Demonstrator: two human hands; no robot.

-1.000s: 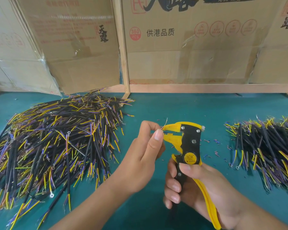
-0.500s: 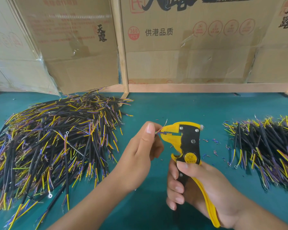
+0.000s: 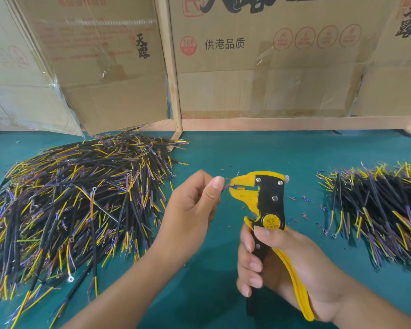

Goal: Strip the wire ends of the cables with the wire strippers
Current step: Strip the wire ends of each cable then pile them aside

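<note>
My right hand (image 3: 282,264) grips the handles of the yellow and black wire strippers (image 3: 268,203), held upright over the green table, jaws pointing left. The jaws are nearly closed on thin wire ends. My left hand (image 3: 195,205) pinches a cable between thumb and fingers just left of the jaws; its thin wire ends (image 3: 227,185) reach into them. Most of that cable is hidden inside the hand.
A big heap of black cables with yellow and purple wires (image 3: 69,205) covers the table's left. A smaller pile of cables (image 3: 377,210) lies at the right. Insulation scraps (image 3: 301,205) dot the green table (image 3: 235,150). Cardboard boxes (image 3: 259,67) and a wooden frame (image 3: 173,91) stand behind.
The stripper jaws, wide open a second ago, have closed on the wire ends. My left hand has turned slightly and kept the cable at the jaws.
</note>
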